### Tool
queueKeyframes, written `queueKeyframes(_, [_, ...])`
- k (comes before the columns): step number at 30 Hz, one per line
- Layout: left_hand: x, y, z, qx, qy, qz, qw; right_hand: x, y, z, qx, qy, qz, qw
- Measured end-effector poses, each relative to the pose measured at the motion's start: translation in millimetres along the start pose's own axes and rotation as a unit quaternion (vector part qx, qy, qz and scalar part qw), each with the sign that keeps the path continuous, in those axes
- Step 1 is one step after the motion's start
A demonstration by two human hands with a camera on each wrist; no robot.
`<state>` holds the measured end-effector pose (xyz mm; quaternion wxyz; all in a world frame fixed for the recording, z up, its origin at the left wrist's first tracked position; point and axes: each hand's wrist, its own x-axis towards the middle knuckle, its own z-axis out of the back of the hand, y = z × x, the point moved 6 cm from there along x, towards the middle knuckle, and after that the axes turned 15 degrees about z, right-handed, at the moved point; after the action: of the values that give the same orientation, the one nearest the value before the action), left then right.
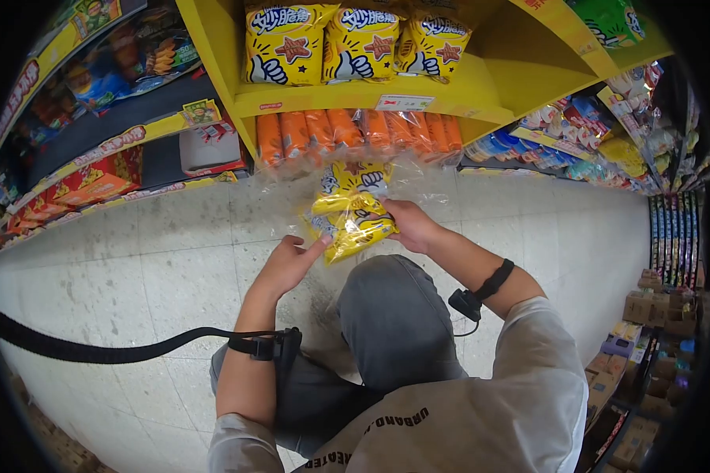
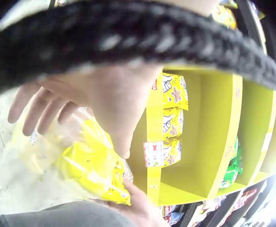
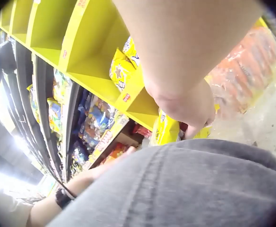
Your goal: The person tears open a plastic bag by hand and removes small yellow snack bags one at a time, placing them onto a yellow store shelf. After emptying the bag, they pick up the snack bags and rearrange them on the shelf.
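Observation:
Yellow snack bags (image 1: 359, 225) lie together in a clear plastic bag (image 1: 288, 201) held above the floor before the knee. My right hand (image 1: 412, 225) grips one yellow snack bag at its right edge, thumb on top. Beside the left edge is my left hand (image 1: 290, 264), its thumb reaching to the yellow packaging. In the left wrist view, the fingers of that hand (image 2: 100, 99) are spread and relaxed over the clear plastic. The right wrist view has the right hand (image 3: 190, 106) over the yellow packaging (image 3: 166, 131), partly hidden behind the knee.
A yellow shelf (image 1: 339, 98) ahead carries several matching snack bags (image 1: 361, 43). Beneath it, orange packets (image 1: 315, 134) sit in clear wrap. Stocked shelves flank both sides, with red boxes (image 1: 102, 177) low on the left. The bent knee (image 1: 394, 307) is close below the hands.

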<state>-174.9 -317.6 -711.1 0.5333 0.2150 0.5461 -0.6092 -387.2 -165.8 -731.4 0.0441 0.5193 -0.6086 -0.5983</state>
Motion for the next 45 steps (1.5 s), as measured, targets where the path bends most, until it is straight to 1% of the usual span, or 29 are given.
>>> queueKeyframes(2, [-7,-14,-7,0.039,-0.010,-0.100,0.994,-13,17,-18,0.005,-0.016,-0.006,1.000])
queueKeyframes(3, [-4,-13,-9,0.040,-0.008,-0.100,0.994,-19,26,-27,0.012,-0.028,-0.011,0.999])
queueKeyframes(5, [0,-21,-9,0.036,-0.021,-0.215,0.976,-18,32,-24,0.009,-0.052,-0.013,0.998])
queueKeyframes(6, [7,-18,-8,0.037,-0.018,-0.213,0.976,-15,36,-20,0.010,-0.055,-0.016,0.998])
queueKeyframes(8, [10,-19,-4,-0.025,0.003,-0.232,0.972,-12,48,-8,-0.087,-0.050,0.029,0.995])
queueKeyframes(9, [6,-21,4,-0.024,-0.044,-0.251,0.967,-11,56,-2,-0.094,-0.061,0.034,0.993])
queueKeyframes(10, [10,-21,6,-0.024,-0.043,-0.249,0.967,-12,63,0,-0.094,-0.061,0.032,0.993])
queueKeyframes(13, [12,-21,24,-0.051,-0.146,-0.234,0.960,-16,89,9,-0.231,0.000,0.015,0.973])
queueKeyframes(16, [6,-26,31,-0.041,-0.202,-0.203,0.957,-8,114,16,-0.273,0.000,0.033,0.961])
queueKeyframes(18, [4,-25,34,-0.008,-0.239,-0.185,0.953,2,124,28,-0.268,0.013,0.004,0.963])
queueKeyframes(19, [3,-23,36,0.027,-0.275,-0.167,0.946,8,125,37,-0.189,0.008,-0.020,0.982])
queueKeyframes(21, [6,-20,36,0.062,-0.270,-0.151,0.949,8,129,40,-0.023,0.011,-0.058,0.998])
queueKeyframes(23, [11,-15,37,0.095,-0.266,-0.135,0.950,-9,140,26,0.006,-0.013,-0.053,0.998])
queueKeyframes(25, [20,-12,28,0.103,-0.197,-0.145,0.964,-23,136,22,0.078,-0.030,-0.042,0.996])
queueKeyframes(26, [14,-16,28,0.102,-0.198,-0.146,0.964,-25,125,22,0.077,-0.030,-0.041,0.996])
queueKeyframes(28, [5,-28,19,0.060,-0.142,-0.147,0.977,-29,110,24,0.121,-0.117,0.030,0.985])
queueKeyframes(32, [-3,-36,3,-0.028,-0.087,-0.199,0.976,-46,90,0,0.181,-0.118,0.018,0.976])
queueKeyframes(33, [-3,-34,-3,0.037,-0.066,-0.194,0.978,-53,87,-6,0.187,-0.076,0.004,0.979])
queueKeyframes(34, [-2,-31,-8,0.103,-0.043,-0.189,0.976,-64,90,-12,0.187,-0.077,0.003,0.979])
queueKeyframes(35, [8,-24,-9,0.103,-0.042,-0.189,0.976,-78,91,-22,0.172,-0.041,-0.036,0.983])
queueKeyframes(37, [21,-19,-21,-0.001,0.113,-0.332,0.937,-98,83,-29,0.155,0.031,-0.114,0.981])
queueKeyframes(38, [7,-31,-14,0.001,0.114,-0.332,0.936,-109,80,-35,0.150,0.071,-0.147,0.975])
queueKeyframes(39, [0,-32,-13,-0.123,0.239,-0.185,0.945,-119,77,-29,0.139,0.088,-0.164,0.973])
queueKeyframes(40, [-17,-34,-16,-0.240,0.350,-0.027,0.905,-128,72,-25,0.128,0.105,-0.181,0.969])
queueKeyframes(41, [-34,-38,-17,-0.286,0.351,-0.009,0.892,-137,70,-32,0.130,0.104,-0.181,0.969])
queueKeyframes(42, [-36,-36,-19,-0.283,0.351,-0.006,0.892,-147,73,-42,0.064,0.118,-0.139,0.981])
queueKeyframes(43, [-41,-40,-21,-0.345,0.393,-0.033,0.852,-153,76,-47,-0.003,0.130,-0.096,0.987])
queueKeyframes(44, [-46,-43,-21,-0.405,0.431,-0.060,0.804,-156,75,-45,0.001,0.127,-0.098,0.987])
queueKeyframes(45, [-52,-41,-21,-0.395,0.485,-0.060,0.778,-155,85,-44,-0.152,0.201,0.005,0.968])
